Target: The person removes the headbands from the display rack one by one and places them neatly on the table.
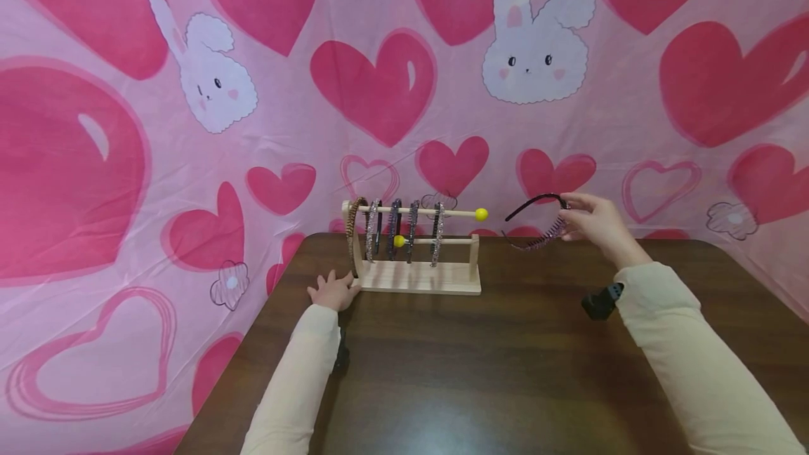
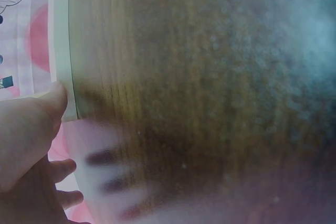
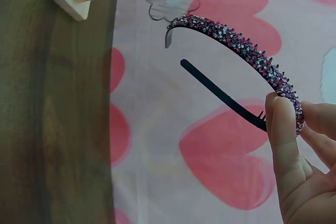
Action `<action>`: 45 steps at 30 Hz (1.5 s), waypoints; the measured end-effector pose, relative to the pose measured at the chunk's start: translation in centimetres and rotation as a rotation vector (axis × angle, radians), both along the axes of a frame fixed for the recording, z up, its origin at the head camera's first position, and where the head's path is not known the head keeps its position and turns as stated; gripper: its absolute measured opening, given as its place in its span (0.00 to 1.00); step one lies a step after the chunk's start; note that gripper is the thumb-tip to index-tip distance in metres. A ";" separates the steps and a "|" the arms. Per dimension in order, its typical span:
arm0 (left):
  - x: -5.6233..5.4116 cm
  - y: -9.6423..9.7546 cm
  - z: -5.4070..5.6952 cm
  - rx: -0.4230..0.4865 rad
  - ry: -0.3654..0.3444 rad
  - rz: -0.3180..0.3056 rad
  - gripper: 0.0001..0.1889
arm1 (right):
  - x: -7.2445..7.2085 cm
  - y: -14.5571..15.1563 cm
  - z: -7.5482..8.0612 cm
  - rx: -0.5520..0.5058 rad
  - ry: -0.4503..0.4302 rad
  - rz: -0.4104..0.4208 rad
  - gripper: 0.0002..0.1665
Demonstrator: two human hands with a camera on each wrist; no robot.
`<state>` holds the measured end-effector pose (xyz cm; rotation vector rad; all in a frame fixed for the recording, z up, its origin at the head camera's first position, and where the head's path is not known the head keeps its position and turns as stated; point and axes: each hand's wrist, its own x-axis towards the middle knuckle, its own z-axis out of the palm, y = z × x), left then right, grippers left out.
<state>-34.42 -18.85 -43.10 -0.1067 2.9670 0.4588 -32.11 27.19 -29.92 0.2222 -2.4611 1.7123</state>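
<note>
My right hand (image 1: 597, 225) pinches a beaded headband (image 1: 548, 239) between thumb and fingers, to the right of a wooden stand (image 1: 417, 286). Close up in the right wrist view, the headband (image 3: 247, 45) is black inside and covered with pink, purple and silver beads; its two ends point away from the hand. Several more sparkly headbands (image 1: 412, 230) hang on the stand's upper rod. With fingers spread, my left hand (image 1: 333, 292) rests at the left end of the stand's base. The left wrist view has its thumb against the base edge (image 2: 62, 51).
The stand's two rods end in yellow balls (image 1: 482, 214). It stands near the far edge of a dark wooden table (image 1: 480, 371). Behind hangs a pink cloth (image 1: 354, 5) with hearts and rabbits. A black wrist device (image 1: 600, 302) sits under the right sleeve.
</note>
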 end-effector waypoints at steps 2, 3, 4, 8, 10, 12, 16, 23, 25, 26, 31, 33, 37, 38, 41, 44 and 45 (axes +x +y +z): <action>0.1 0.0 0.1 -0.002 -0.001 -0.001 0.28 | -0.2 0.3 -0.6 -0.023 -0.001 0.006 0.31; 0.1 0.0 0.1 -0.003 0.003 -0.003 0.28 | -0.2 0.4 -0.8 -0.033 -0.001 0.010 0.31; 0.2 0.0 0.2 -0.004 0.002 -0.003 0.28 | -0.3 0.5 -1.1 -0.049 0.000 0.013 0.31; 0.2 0.0 0.2 -0.005 0.006 -0.006 0.28 | -0.6 0.7 -2.2 -0.085 0.003 0.019 0.31; 0.1 0.0 0.1 -0.003 0.002 -0.004 0.28 | -0.7 0.7 -2.6 -0.102 0.003 0.019 0.31; 0.1 0.0 0.1 -0.001 0.002 -0.005 0.28 | -0.8 0.7 -3.1 -0.122 -0.001 0.026 0.31; 0.1 0.1 0.1 0.000 0.002 -0.007 0.28 | -0.9 0.8 -4.0 -0.154 -0.015 0.032 0.32; 0.1 0.1 0.1 0.002 0.000 -0.007 0.28 | -0.8 1.0 -5.4 -0.136 -0.050 0.004 0.32; 0.1 0.2 0.2 0.001 -0.002 -0.006 0.28 | -0.8 1.0 -5.7 -0.134 -0.059 -0.001 0.31; 0.1 0.2 0.2 0.001 -0.004 -0.006 0.28 | -0.8 1.0 -5.9 -0.137 -0.062 -0.003 0.31; 0.1 0.1 0.2 0.004 -0.010 -0.003 0.28 | -1.0 0.9 -6.9 -0.151 -0.086 -0.025 0.31; 0.1 0.1 0.3 0.007 -0.009 -0.003 0.28 | -1.0 0.8 -7.4 -0.155 -0.097 -0.036 0.31; 0.3 0.1 0.5 0.008 -0.009 -0.004 0.28 | -0.9 0.7 -8.2 -0.163 -0.116 -0.054 0.30; 0.4 0.1 0.5 0.008 -0.007 -0.004 0.28 | -0.9 0.7 -8.4 -0.163 -0.123 -0.060 0.30; 0.5 0.1 0.5 0.009 -0.003 -0.006 0.28 | -0.8 0.6 -8.9 -0.164 -0.141 -0.069 0.29; 0.5 0.1 0.5 0.015 -0.006 -0.007 0.28 | -0.7 0.6 -9.3 -0.171 -0.162 -0.079 0.29; 0.5 0.1 0.5 0.016 -0.007 -0.007 0.28 | -0.7 0.5 -9.4 -0.171 -0.167 -0.080 0.29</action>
